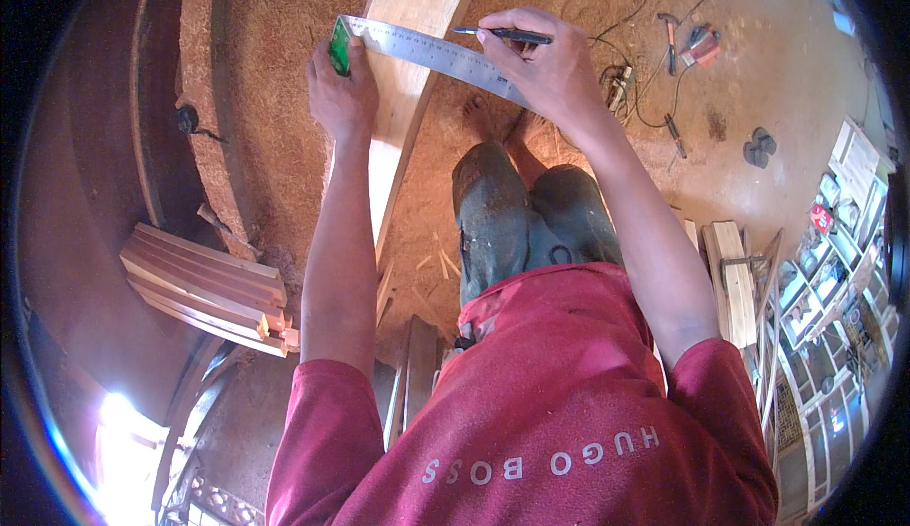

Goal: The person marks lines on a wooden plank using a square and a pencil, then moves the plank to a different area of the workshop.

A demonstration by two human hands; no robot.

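Your left hand (339, 85) clamps the square's green stock (340, 45) against the plank (403, 71)'s left edge — its steel blade (431, 52) runs crosswise over the plank's long axis. Your right hand (550, 71), nearer the blade's far end, pinches a black pen (502, 35) just above it.

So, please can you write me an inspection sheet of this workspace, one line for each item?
Surface: pale wooden plank over sawdust-covered floor.
Job's things: steel try square with green stock lying across the plank; black pen.
Clutter: stacked reddish wood slats; hammer; red power tool.
Hands: left hand presses the square's green stock; right hand holds the pen at the blade.
Cables: dark cords looping on the floor.
Surroundings: shelves at right; bare feet.
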